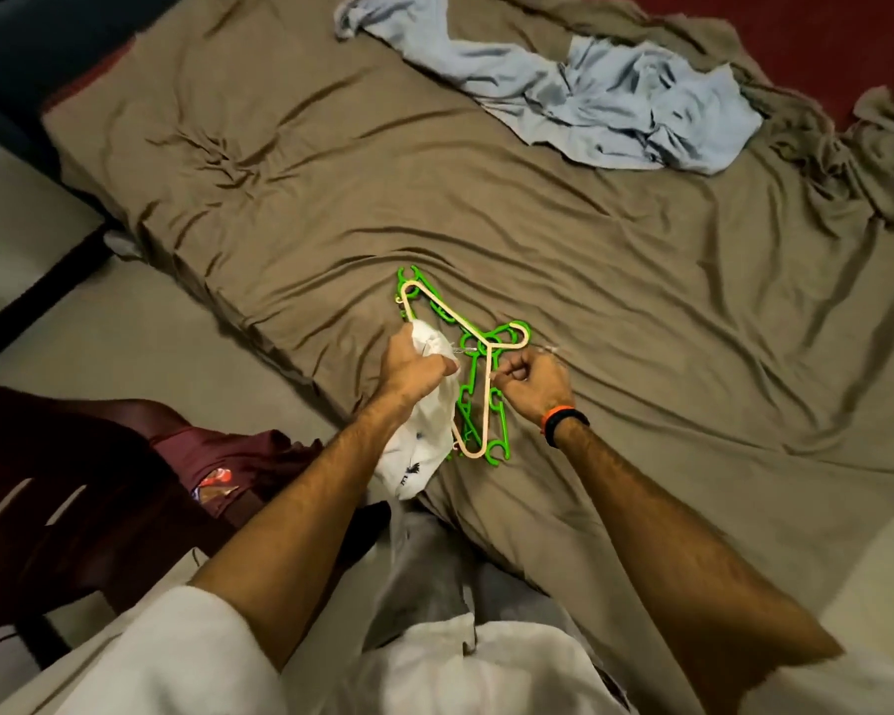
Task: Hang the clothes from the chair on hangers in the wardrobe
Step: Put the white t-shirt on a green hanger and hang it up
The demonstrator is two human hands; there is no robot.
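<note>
A small pile of plastic hangers lies on the brown bedsheet (486, 198): a beige hanger (486, 399) on top of green hangers (501, 338). My left hand (414, 369) is shut on a white patterned garment (424, 441) that hangs down from my fist beside the hangers. My right hand (532, 379), with a black and orange wristband, is closed with its fingertips pinching at the beige hanger's arm. A dark red chair (73, 498) at the lower left carries maroon clothes (228, 456).
A crumpled light blue cloth (615, 95) lies at the far right of the bed. The bed's edge runs diagonally from upper left to my legs. Pale floor (151, 353) shows between the bed and the chair. No wardrobe is in view.
</note>
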